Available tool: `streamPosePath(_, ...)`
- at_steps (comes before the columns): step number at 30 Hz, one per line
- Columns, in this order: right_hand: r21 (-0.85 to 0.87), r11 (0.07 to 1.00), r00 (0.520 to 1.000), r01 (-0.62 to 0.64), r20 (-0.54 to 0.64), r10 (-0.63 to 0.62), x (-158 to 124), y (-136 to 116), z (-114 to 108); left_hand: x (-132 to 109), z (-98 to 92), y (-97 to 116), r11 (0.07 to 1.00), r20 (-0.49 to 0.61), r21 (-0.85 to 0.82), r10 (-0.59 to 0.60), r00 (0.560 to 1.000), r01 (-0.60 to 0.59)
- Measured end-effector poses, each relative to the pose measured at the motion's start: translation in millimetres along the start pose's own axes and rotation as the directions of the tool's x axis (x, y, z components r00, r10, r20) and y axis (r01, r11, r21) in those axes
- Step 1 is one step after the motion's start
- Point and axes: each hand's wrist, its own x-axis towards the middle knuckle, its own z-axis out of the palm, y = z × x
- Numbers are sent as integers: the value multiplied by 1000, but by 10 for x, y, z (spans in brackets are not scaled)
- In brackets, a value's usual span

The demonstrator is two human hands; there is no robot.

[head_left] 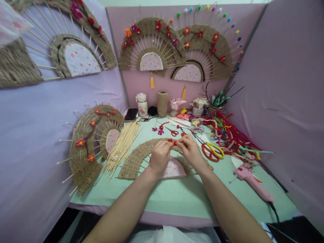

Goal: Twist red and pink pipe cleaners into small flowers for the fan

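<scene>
A small red pipe-cleaner piece (175,143) is pinched between the fingertips of my left hand (162,155) and my right hand (189,152), with both hands closed. Its exact shape is partly hidden by the fingers. Under my hands lies a half-round woven twine fan (138,158), with thin stick ribs and a spotted pink-white centre (174,168). Just beyond my fingers are finished pipe-cleaner flowers (160,131), small red-handled scissors (174,132) and larger yellow-handled scissors (215,150).
Thin bamboo sticks (124,141) lie left of the fan. A pink glue gun (254,182) and heaped pipe cleaners (227,131) are on the right. Along the back stand a white bottle (142,104) and a twine spool (162,104). Other decorated fans (86,148) line the partitions.
</scene>
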Motion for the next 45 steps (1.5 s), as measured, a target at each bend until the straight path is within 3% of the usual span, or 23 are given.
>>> streamPosePath(17,23,992,990,-124,77,122,31,-10,-69,-10,-10,-5,998,14,-26,65,998,-64)
streamPosePath(23,130,978,986,-164,-18,168,47,-23,-77,-1,1,-1,987,-3,-158,-40,999,39)
streamPosePath(27,248,955,979,-163,-81,188,43,-57,-105,28,-13,20,887,5,-410,-228,974,210)
streamPosePath(33,262,961,996,-85,-5,89,31,-161,-160,88,-38,10,642,128,-638,-456,881,425)
streamPosePath(36,253,966,998,-55,27,49,32,-202,-158,99,-45,17,586,170,-667,-484,859,461)
streamPosePath(45,202,979,999,-4,48,-6,-2,-195,-120,124,-68,64,569,184,-688,-464,867,450)
